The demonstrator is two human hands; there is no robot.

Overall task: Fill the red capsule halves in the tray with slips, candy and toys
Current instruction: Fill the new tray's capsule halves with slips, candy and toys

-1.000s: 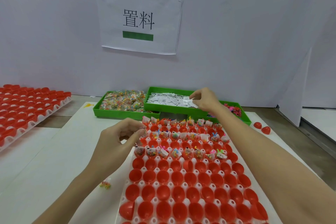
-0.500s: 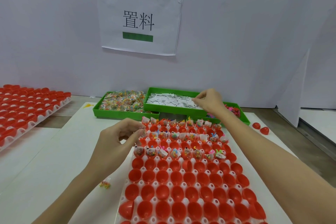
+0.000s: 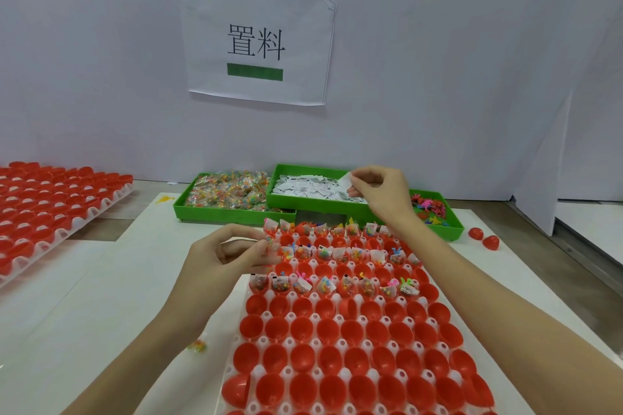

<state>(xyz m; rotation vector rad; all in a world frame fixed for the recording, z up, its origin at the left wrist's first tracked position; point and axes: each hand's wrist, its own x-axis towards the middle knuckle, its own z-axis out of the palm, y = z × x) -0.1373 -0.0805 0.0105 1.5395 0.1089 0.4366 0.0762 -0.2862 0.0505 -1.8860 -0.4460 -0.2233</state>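
The right hand hangs over the middle green bin at upper center, thumb and fingers pinching a white slip just above the slip pile. The left hand sits lower, at center left, fingertips curled together on a small candy packet at the far-left corner of the capsule tray. The tray's long axis runs from the bottom of the frame up toward the bins. 3 upper rows look filled; the empty red halves lie below both hands, so the coming move is probably downward, and the left hand is nearer. White board lies open on the left.
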